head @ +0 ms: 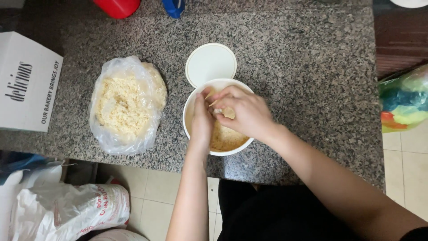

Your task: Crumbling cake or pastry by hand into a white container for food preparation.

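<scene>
On the speckled table (312, 67), near the middle, sits a white bowl (192, 109) of yellow crumbs. Both hands are in it: the left hand (202, 125) and right hand (245, 111) each have a curled grip, pinching one small pale lump (228, 113) together. At 12 o'clock lies a round white lid (211, 63); at 9 o'clock, a bag of crumbs (125, 105).

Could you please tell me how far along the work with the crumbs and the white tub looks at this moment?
Done: the lid lies off beside the white tub, which already holds some crumbs. In hand: the left hand and right hand meet over the tub, working a pale piece between the fingers. Left: the open plastic bag holds a large heap of crumbs.
</scene>
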